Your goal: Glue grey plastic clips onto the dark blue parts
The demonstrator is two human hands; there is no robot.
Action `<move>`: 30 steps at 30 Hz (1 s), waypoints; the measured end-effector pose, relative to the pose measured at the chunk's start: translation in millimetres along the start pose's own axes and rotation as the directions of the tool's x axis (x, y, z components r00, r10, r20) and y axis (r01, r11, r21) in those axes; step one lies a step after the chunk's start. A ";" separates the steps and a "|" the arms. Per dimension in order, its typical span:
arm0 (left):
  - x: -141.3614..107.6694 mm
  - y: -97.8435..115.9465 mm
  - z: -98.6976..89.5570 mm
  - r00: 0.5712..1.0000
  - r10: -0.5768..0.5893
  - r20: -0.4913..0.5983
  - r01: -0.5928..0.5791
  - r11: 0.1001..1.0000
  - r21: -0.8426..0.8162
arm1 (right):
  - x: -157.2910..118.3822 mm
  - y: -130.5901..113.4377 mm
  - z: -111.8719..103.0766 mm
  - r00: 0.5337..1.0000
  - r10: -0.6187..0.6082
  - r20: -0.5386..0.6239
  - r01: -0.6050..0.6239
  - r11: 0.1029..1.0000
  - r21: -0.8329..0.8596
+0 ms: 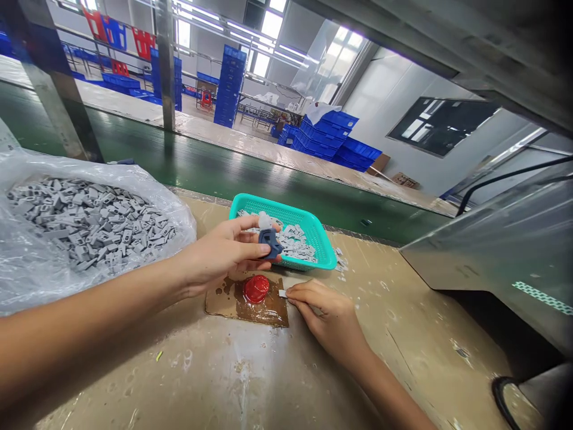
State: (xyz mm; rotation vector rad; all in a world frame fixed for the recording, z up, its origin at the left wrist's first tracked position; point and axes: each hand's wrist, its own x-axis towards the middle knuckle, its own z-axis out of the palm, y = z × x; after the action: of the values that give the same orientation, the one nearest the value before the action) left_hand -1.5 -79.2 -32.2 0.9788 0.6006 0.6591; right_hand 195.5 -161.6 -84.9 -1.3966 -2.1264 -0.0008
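My left hand (228, 246) is closed on a dark blue-grey plastic part (270, 243), held up in front of the near side of a teal basket (330, 258). A whitish translucent piece (265, 220) shows by its fingertips; how it is held is unclear. My right hand (324, 303) pinches a small light grey piece (283, 293) at the right edge of a wet brown cardboard sheet (264, 313). On that sheet, between my hands, sits a shiny wet red cup-shaped thing (256, 289). Pale grey pieces (298, 243) lie in the basket.
A clear plastic bag (181, 209) full of grey parts (102, 221) stands at left. Several loose pieces (341, 261) lie right of the basket. A green conveyor belt (201, 164) runs behind, with metal posts (166, 71). A metal machine housing (501, 239) rises at right.
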 end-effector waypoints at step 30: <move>0.5 -7.2 1.1 0.994 0.078 0.071 -0.097 0.940 0.328 | 8.9 -22.7 -32.4 0.951 0.225 -0.210 -0.145 0.929 0.339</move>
State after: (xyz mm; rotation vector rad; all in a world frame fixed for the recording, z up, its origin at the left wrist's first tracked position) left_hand 1.3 -82.3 -38.2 1.3415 0.6327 0.6169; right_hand 189.2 -174.3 -46.9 -1.3215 -1.6961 0.2264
